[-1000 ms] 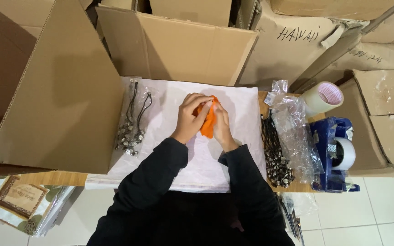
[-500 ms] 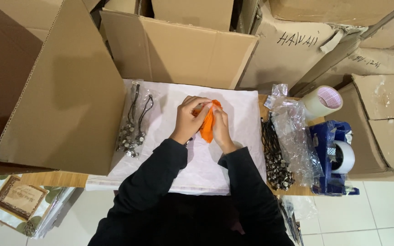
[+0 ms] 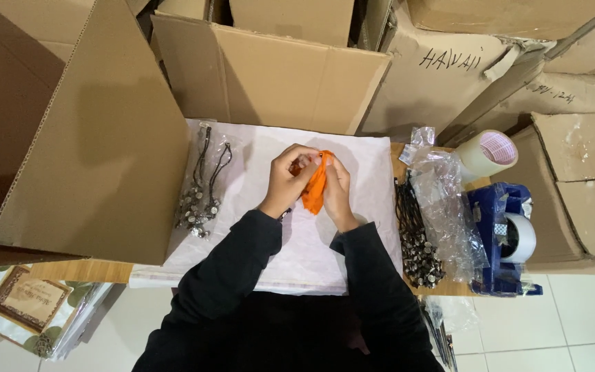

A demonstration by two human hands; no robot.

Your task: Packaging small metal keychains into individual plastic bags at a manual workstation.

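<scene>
Both of my hands meet over the middle of a white paper sheet (image 3: 256, 179) on a small table. My left hand (image 3: 289, 180) and my right hand (image 3: 337, 191) pinch a small orange pouch (image 3: 315, 187) between them; the pouch hangs crumpled between the fingers. A small dark item seems tucked at my left fingertips, but it is too small to make out. Black sleeves cover both arms. To the left lies a bunch of black cord keychains with metal charms (image 3: 199, 200).
A large open cardboard box flap (image 3: 98, 145) rises at the left. More cartons stand behind. At the right lie another pile of keychains (image 3: 416, 241), clear plastic bags (image 3: 449, 207), a roll of tape (image 3: 489, 153) and a blue tape dispenser (image 3: 507, 238).
My hands have stayed in the same spot, working the orange pouch with small finger movements. Nothing else on the table has moved.
</scene>
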